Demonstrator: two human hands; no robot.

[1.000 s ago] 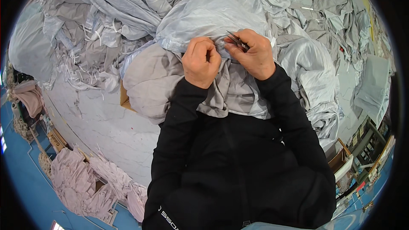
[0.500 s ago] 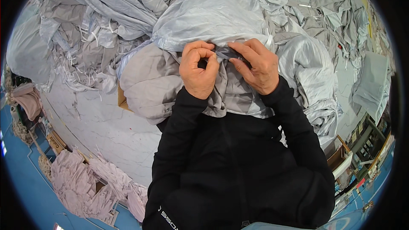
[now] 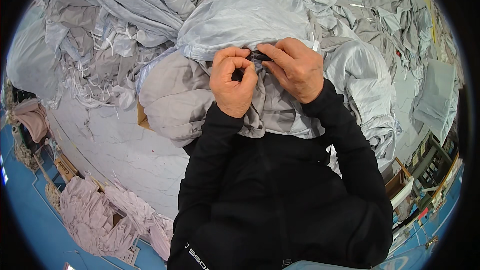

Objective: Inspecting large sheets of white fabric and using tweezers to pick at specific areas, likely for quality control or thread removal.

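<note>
My left hand (image 3: 233, 81) is closed in a pinch, thumb and forefinger making a ring with something dark inside it. My right hand (image 3: 296, 69) is closed too, its thumb and fingertips pinched close to the left fingertips. Between them shows a small dark piece (image 3: 260, 56), too hidden to name. Both hands are at the lower edge of a bulging pale blue-grey cloth (image 3: 245, 17). Beige-grey cloth (image 3: 177, 97) from the same bundle hangs below and around my hands, toward my body.
Heaps of grey cloth with loose white strips (image 3: 107, 52) cover the left and far side of the white marbled table (image 3: 135, 145). A shiny pale cloth (image 3: 360, 80) lies at right. A cardboard box edge (image 3: 143, 117) shows beneath the bundle. Pink cloth (image 3: 92, 215) is piled low at left.
My right hand has moved left and slightly up, bringing its fingertips near my left ones. The dark strip between them is now mostly covered. My left hand has barely moved.
</note>
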